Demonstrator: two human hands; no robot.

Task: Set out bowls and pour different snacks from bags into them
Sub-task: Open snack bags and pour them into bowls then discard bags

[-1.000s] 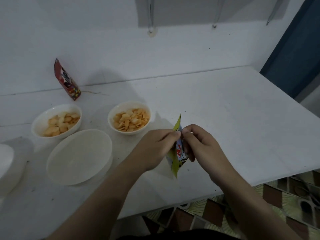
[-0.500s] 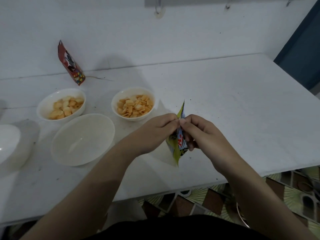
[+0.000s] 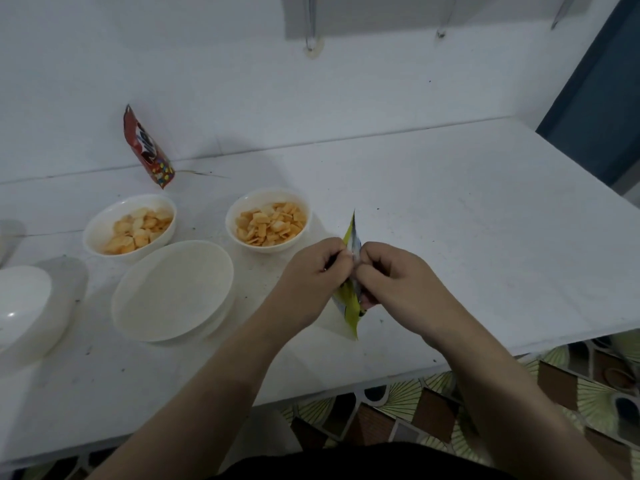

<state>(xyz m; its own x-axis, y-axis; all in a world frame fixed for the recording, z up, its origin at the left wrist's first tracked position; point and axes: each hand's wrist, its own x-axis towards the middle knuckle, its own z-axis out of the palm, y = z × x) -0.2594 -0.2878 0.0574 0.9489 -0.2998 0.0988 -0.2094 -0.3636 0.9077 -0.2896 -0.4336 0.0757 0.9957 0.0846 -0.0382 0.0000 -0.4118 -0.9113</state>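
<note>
Hands pinching top edge of yellow snack bag, above table

Grip: left hand and right hand meet knuckle to knuckle at the top of a small yellow snack bag. Fingers of both hands are curled, thumb and fingertips pinching the bag's upper edge from either side. Bag is held edge-on to the camera, upright with a slight tilt; one corner pokes up above the hands, the lower corner hangs down below them. Whether the top seam is torn cannot be told, since the fingers cover it.

Position: bag is over the white table, near its front edge, just right of the bowls.

Bowls: two small white bowls hold orange-yellow snack pieces, left filled bowl and right filled bowl. In front of and between them stands a larger empty bowl, its rim close beside the left filled bowl. Another white bowl sits at the far left, partly cut off by the frame.

Other: red snack bag leans against the white wall behind the left filled bowl. Patterned floor tiles show below the table edge.
</note>
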